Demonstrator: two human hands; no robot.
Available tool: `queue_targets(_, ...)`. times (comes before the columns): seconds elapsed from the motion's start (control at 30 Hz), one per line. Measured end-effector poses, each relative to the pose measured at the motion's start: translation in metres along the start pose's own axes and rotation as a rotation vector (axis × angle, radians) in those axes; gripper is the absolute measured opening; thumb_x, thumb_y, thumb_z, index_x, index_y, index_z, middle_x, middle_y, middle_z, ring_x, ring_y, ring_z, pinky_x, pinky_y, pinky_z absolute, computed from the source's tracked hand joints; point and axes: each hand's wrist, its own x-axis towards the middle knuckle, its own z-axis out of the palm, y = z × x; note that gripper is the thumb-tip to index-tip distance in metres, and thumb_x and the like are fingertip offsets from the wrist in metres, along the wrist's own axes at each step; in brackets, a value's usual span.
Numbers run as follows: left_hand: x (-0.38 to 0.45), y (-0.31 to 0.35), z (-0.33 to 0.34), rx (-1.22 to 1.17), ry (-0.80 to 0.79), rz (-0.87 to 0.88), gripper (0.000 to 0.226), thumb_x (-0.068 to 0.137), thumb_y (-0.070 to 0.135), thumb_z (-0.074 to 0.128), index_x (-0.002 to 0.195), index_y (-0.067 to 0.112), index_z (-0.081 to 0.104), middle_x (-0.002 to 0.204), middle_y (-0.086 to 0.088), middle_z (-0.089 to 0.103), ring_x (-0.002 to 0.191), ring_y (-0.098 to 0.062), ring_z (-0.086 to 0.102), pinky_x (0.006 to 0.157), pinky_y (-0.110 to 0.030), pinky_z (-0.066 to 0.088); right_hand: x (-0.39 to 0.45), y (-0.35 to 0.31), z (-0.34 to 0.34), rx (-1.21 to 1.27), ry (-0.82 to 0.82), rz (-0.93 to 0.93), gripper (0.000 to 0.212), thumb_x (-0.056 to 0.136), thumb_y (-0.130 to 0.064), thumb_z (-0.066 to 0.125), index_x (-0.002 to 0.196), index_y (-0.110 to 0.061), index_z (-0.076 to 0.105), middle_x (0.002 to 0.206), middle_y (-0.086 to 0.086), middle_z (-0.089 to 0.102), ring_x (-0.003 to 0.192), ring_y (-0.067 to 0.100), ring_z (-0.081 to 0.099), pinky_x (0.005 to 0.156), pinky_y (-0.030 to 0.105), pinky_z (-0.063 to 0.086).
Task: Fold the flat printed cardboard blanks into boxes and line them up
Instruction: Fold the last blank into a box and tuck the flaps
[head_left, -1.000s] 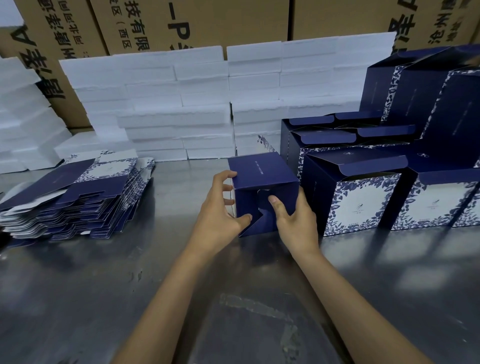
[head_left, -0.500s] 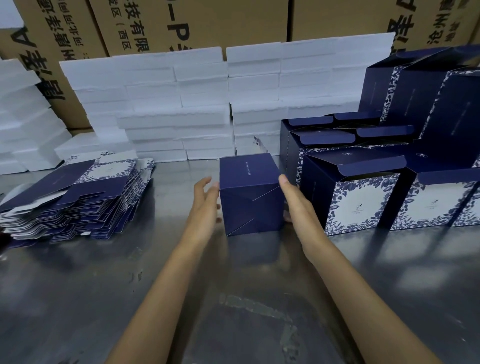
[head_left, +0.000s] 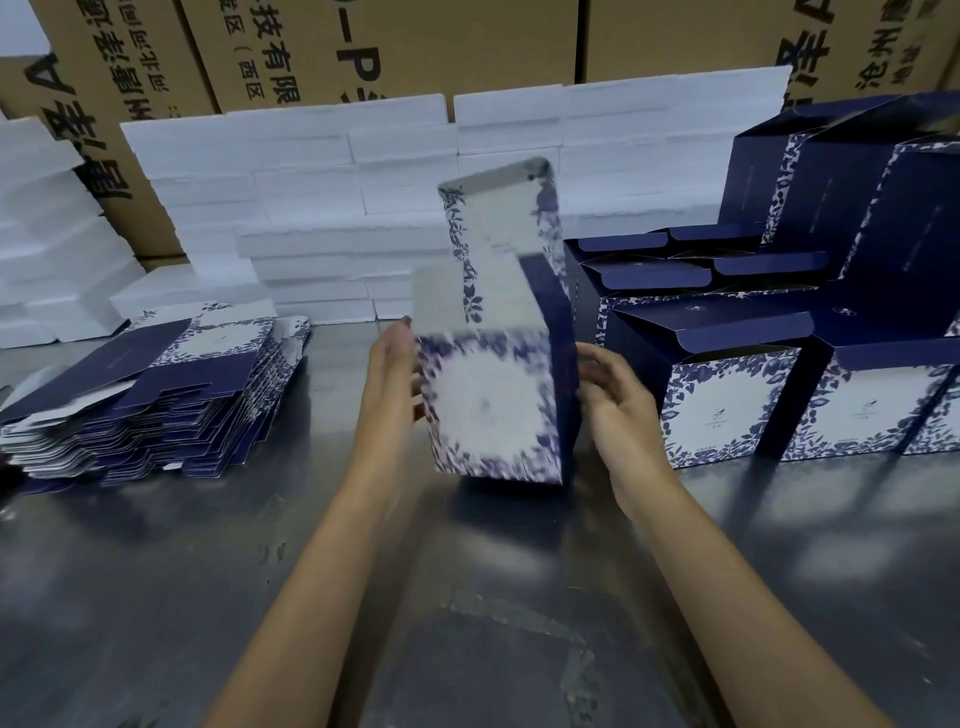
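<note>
Box (head_left: 493, 410) btwn hands, ctr table (head_left: 156, 597); flat blanks (head_left: 156, 395) left; folded boxes (head_left: 737, 395) right; foam stacks (head_left: 311, 208) behind.

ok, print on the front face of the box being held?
White panel ringed by navy leaf print on the box, blurred; head view.

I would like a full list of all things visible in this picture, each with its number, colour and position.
box being folded: one, navy with white floral panel, centre, between both hands, lid flap up
finished boxes: several, navy and white, right side, in rows, some stacked
flat blanks: one pile, navy and white, left on table
foam slabs: many, white, stacked behind
cartons: several, brown, printed, at back
table: one, grey metal
left hand: on box's left side
right hand: at box's right side
</note>
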Motion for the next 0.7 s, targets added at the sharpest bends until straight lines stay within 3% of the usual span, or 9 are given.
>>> queue_targets(0.07,-0.001,0.002,0.003,-0.023,-0.048,-0.033,0.036,0.089,0.075,0.041,0.106,0.056,0.066,0.109,0.006,0.073,0.096,-0.010,0.069,0.079,-0.025,0.050,-0.002,0.000,0.002,-0.050,0.012,-0.015,0.037,0.103,-0.003,0.048,0.113,-0.034,0.067,0.113,-0.010,0.069,0.106,0.005,0.064,0.084,0.009,0.049)
queue_targets(0.13,-0.005,0.001,0.008,-0.017,-0.105,-0.036,0.025,0.092,0.066,0.049,0.103,0.054,0.068,0.109,0.012,0.074,0.102,-0.008,0.070,0.080,-0.025,0.054,-0.003,-0.003,0.003,-0.013,-0.013,0.037,0.020,0.101,-0.036,0.057,0.117,-0.037,0.069,0.119,-0.015,0.070,0.117,0.007,0.063,0.099,0.019,0.049)
queue_targets(0.2,-0.007,0.000,0.011,0.029,-0.118,0.006,0.019,0.092,0.058,0.052,0.105,0.053,0.066,0.110,0.018,0.073,0.102,0.000,0.069,0.079,-0.023,0.052,-0.003,-0.008,0.003,0.064,-0.094,0.138,0.070,0.078,-0.077,0.061,0.136,-0.039,0.060,0.135,-0.015,0.064,0.130,0.010,0.056,0.115,0.041,0.040)
queue_targets(0.27,-0.008,0.001,0.012,0.055,-0.101,0.008,0.014,0.094,0.053,0.058,0.105,0.047,0.065,0.111,0.017,0.071,0.098,0.005,0.067,0.078,-0.022,0.047,-0.004,-0.010,0.004,0.100,-0.167,0.123,0.105,0.058,-0.095,0.060,0.148,-0.045,0.044,0.145,-0.022,0.053,0.137,0.005,0.047,0.121,0.047,0.029)
queue_targets(0.37,-0.004,0.003,0.007,0.086,-0.078,-0.042,0.018,0.092,0.039,0.068,0.087,0.023,0.060,0.092,0.003,0.067,0.075,-0.007,0.065,0.067,-0.020,0.046,-0.005,-0.010,0.004,0.134,-0.246,0.082,0.115,0.048,-0.092,0.070,0.150,-0.055,0.031,0.146,-0.032,0.043,0.135,-0.007,0.041,0.123,0.043,0.025)
queue_targets(0.43,-0.002,0.008,0.004,0.152,-0.147,-0.077,0.032,0.092,0.034,0.069,0.070,0.019,0.052,0.070,0.001,0.062,0.059,-0.010,0.058,0.057,-0.017,0.044,-0.004,-0.009,0.002,0.137,-0.263,0.071,0.113,0.048,-0.085,0.079,0.148,-0.058,0.033,0.156,-0.024,0.037,0.143,-0.001,0.035,0.119,0.040,0.030)
queue_targets(0.5,0.000,0.014,0.001,0.250,-0.217,-0.062,0.040,0.096,0.028,0.064,0.062,0.017,0.046,0.055,0.005,0.056,0.047,-0.007,0.050,0.049,-0.013,0.039,-0.004,-0.009,-0.001,0.108,-0.285,0.039,0.107,0.054,-0.073,0.083,0.147,-0.058,0.034,0.151,-0.029,0.041,0.138,-0.010,0.039,0.109,0.029,0.037)
queue_targets(0.6,0.003,0.025,-0.004,0.422,-0.294,-0.031,0.041,0.101,0.021,0.056,0.062,0.015,0.044,0.055,-0.001,0.055,0.046,-0.010,0.047,0.051,-0.019,0.039,-0.004,-0.005,0.001,0.096,-0.307,-0.002,0.100,0.061,-0.051,0.080,0.150,-0.053,0.034,0.135,-0.035,0.056,0.120,-0.014,0.055,0.096,0.021,0.041)
queue_targets(0.7,0.006,0.036,-0.013,0.591,-0.350,-0.073,0.037,0.101,0.023,0.055,0.066,0.013,0.048,0.062,-0.010,0.057,0.048,-0.015,0.049,0.057,-0.025,0.041,-0.007,-0.002,0.010,0.113,-0.304,-0.029,0.101,0.060,-0.046,0.077,0.151,-0.050,0.033,0.136,-0.033,0.055,0.116,-0.013,0.057,0.090,0.019,0.044)
